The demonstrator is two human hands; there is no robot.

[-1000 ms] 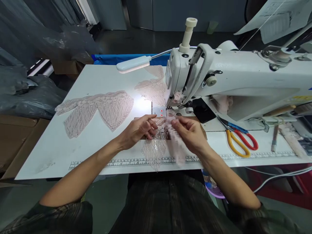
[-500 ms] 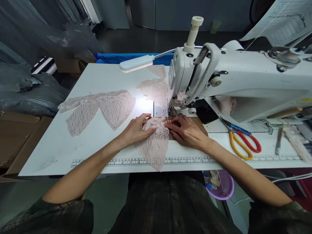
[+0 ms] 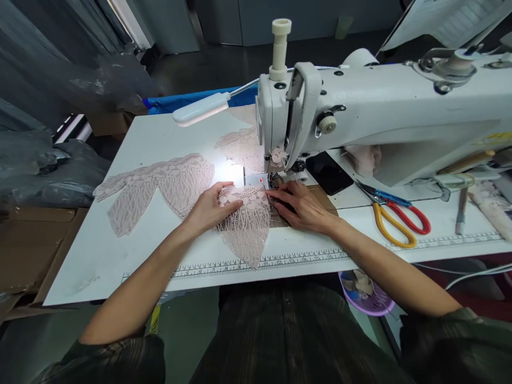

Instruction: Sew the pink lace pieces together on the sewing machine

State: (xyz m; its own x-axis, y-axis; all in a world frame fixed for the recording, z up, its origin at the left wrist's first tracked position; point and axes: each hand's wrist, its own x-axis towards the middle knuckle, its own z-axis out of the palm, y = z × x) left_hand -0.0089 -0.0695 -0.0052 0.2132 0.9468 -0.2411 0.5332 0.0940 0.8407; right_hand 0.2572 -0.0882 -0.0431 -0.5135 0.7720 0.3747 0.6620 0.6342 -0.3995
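Hands (image 3: pixel 208 209) at lace panel (image 3: pixel 247 224), farther lace (image 3: pixel 240 146) partly behind sewing machine (image 3: pixel 372 101)

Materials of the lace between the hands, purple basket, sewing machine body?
Lace: fabric, probably synthetic, slight sheen; openwork pattern shows.
Purple basket: likely plastic, smooth; perforated wall, uniform colour.
Sewing machine body: probably painted metal, semi-gloss white; smooth casing, soft highlights.

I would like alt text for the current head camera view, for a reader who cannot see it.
A person's left hand rests on a pale pink lace piece at a white sewing machine, with the right hand at the lace's right edge. Another lace piece lies to the left on the white table; scissors and a dark phone lie to the right.
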